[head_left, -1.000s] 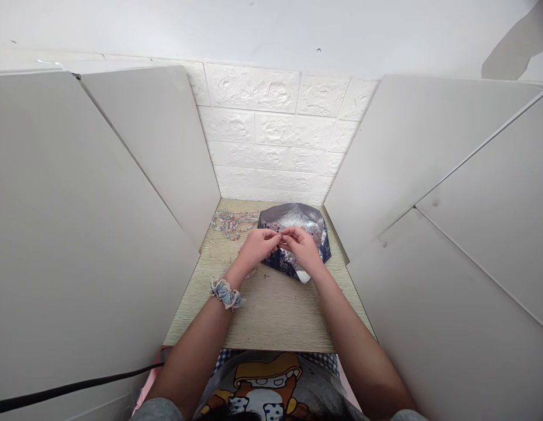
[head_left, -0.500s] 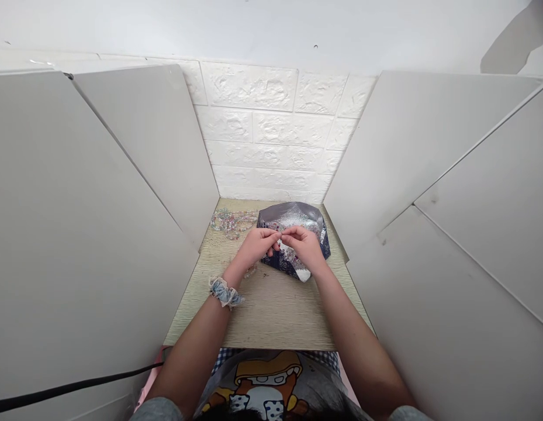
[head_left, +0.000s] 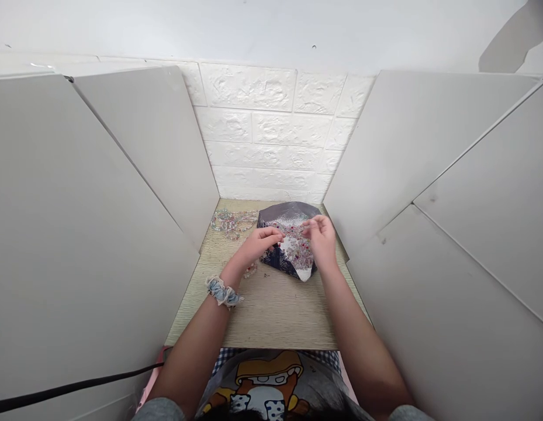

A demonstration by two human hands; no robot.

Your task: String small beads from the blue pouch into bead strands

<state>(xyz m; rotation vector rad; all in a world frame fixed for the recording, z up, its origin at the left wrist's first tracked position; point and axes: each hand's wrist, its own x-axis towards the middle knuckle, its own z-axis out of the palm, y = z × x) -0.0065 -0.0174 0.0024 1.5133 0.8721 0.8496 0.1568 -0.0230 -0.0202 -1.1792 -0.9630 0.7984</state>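
Observation:
My left hand (head_left: 263, 242) is closed in a pinch over the left part of an opened, dark blue and silver bag (head_left: 289, 210). Whatever sits between its fingertips is too small to make out. To its right, my right hand (head_left: 322, 235) hovers above the bag's right side, thumb and fingers pinched together; what they hold, if anything, does not show clearly. Loose small beads (head_left: 297, 252), clear, pinkish and red, lie on the bag's silvery inside. A short string of beads (head_left: 250, 270) shows just below my left wrist, partly hidden by it.
Strings of pastel beads (head_left: 230, 225) lie at the table's back left. A tiny dark piece (head_left: 266, 275) rests on the wooden table (head_left: 284, 321). Grey-white panels (head_left: 166, 146) stand close on both sides, with a white brick-patterned wall (head_left: 275, 128) behind.
My right hand has moved away from my left fingertips, to the right and slightly up, uncovering more beads on the bag. My left hand has stayed nearly in place.

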